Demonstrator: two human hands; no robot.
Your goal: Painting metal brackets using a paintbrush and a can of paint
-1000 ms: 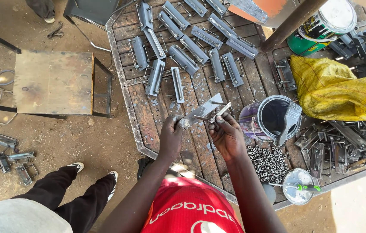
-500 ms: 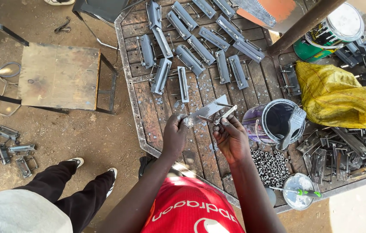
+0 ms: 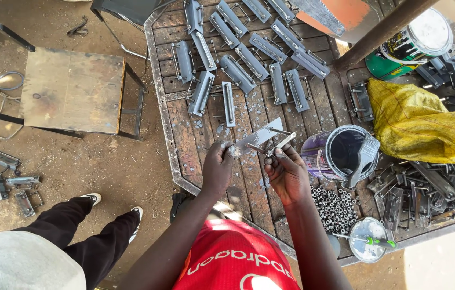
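Note:
Over a rusty metal-framed wooden work table my two hands hold one grey painted metal latch piece. My left hand pinches its lower left end. My right hand grips the thin rod part sticking out on the right side. Several finished grey latch pieces lie in rows on the far part of the table.
An open paint can stands right of my hands, a pile of small nuts below it, and a small lid with a green-handled tool. A yellow bag, metal parts, another can, a wooden stool, another person's legs.
The view has shifted slightly; my hands keep hold of the latch piece, which stays in about the same place over the table.

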